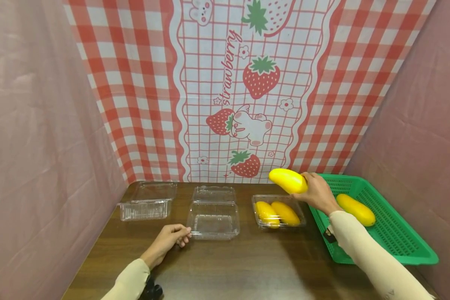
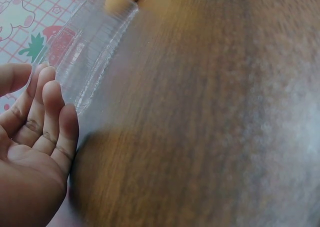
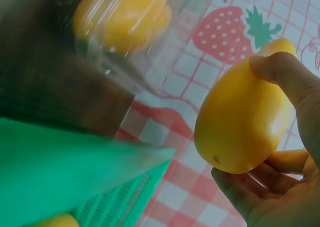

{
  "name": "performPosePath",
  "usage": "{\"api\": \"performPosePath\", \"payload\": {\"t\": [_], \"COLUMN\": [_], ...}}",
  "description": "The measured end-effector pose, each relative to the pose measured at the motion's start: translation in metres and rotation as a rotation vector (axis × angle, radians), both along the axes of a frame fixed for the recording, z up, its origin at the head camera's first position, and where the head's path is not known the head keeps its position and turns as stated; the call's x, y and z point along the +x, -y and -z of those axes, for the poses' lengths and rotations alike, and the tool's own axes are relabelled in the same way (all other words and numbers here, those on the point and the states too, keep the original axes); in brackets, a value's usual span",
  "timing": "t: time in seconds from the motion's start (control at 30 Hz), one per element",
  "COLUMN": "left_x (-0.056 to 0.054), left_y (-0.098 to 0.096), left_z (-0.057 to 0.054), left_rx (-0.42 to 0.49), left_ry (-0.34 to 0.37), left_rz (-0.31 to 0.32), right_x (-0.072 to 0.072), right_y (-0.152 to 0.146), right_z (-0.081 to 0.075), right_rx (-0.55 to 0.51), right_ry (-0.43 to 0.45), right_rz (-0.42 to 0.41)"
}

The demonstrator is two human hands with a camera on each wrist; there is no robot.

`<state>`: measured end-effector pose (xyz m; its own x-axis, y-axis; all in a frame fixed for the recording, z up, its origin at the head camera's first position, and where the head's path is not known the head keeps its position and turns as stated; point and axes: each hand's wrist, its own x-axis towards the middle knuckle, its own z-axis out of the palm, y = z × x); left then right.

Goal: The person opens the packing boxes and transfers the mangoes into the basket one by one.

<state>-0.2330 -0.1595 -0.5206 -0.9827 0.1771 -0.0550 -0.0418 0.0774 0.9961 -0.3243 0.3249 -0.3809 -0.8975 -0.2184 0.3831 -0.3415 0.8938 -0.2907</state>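
Observation:
In the head view my right hand [image 1: 316, 192] grips a yellow mango [image 1: 288, 180] in the air beside the green basket. The right wrist view shows the thumb on one side of the mango [image 3: 245, 112] and fingers on the other. Below it, a lidded clear container [image 1: 260, 224] holds two mangoes [image 1: 285, 213]. My left hand [image 1: 168, 239] pinches the near left corner of the middle clear plastic container [image 1: 214, 233], whose lid stands open behind it. In the left wrist view, that container's edge [image 2: 85, 94] meets the thumb and fingertips.
A green basket [image 1: 401, 233] on the right holds one more mango [image 1: 356, 209]. Another open clear container [image 1: 145, 211] stands at the back left of the wooden table [image 1: 225, 266]. A checked strawberry cloth [image 1: 240, 83] hangs behind, with pink cloth at both sides.

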Motion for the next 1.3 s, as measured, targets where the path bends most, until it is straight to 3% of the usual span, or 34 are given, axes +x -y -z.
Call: {"api": "performPosePath", "payload": {"t": [0.23, 0.77, 1.3], "left_x": [0.001, 0.002, 0.004], "left_y": [0.001, 0.002, 0.001], "left_z": [0.0, 0.0, -0.004], "left_rx": [0.008, 0.022, 0.017], "left_ry": [-0.008, -0.015, 0.003], "left_rz": [0.008, 0.016, 0.023], "right_x": [0.0, 0.006, 0.009], "right_y": [-0.022, -0.055, -0.092], "right_z": [0.001, -0.005, -0.005], "right_rx": [-0.013, -0.009, -0.014], "right_ry": [0.0, 0.005, 0.098], "right_rz": [0.06, 0.106, 0.152]}}
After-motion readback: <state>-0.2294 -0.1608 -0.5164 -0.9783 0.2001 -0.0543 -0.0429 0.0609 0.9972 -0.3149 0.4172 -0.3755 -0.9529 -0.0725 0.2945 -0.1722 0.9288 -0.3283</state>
